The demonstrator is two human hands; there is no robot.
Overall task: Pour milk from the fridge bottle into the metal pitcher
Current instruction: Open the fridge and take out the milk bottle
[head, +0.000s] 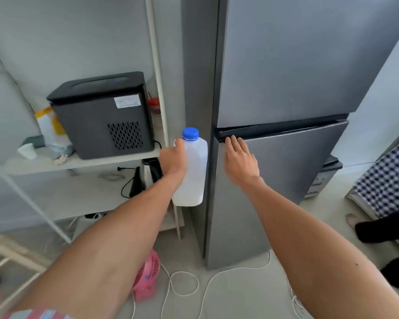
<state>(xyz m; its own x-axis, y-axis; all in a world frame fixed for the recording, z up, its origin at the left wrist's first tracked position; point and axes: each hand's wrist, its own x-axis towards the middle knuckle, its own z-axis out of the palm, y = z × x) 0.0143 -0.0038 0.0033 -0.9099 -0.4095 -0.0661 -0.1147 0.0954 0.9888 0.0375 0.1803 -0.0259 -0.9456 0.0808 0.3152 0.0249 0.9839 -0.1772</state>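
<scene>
Fridge (286, 77): tall grey two-door unit, filling the far right; lower door (274, 180) looks shut or nearly so, a dark gap showing along its top edge where the handle recess runs. Shelf rack (101, 161): white, far left beside the fridge, carrying a black countertop machine (101, 116) on its upper board and a kettle (148, 176) below, both parked out of the walkway. Bottle (192, 171): white plastic, blue cap (190, 134) on, upright, held just left of the fridge's edge, clear of the door so it cannot be caught. Left hand (174, 160): wrapped around the bottle near its shoulder, carrying its weight. Right hand (240, 160): flat and spread, fingers (234, 143) lying on the top edge of the lower door, holding nothing; placed, by judgement, to press the door closed. Fan (148, 276): small, pink, on the near floor, with white cable (184, 284) looped beside it. Pitcher: not in view; pouring not yet begun, cap not yet removed.
</scene>
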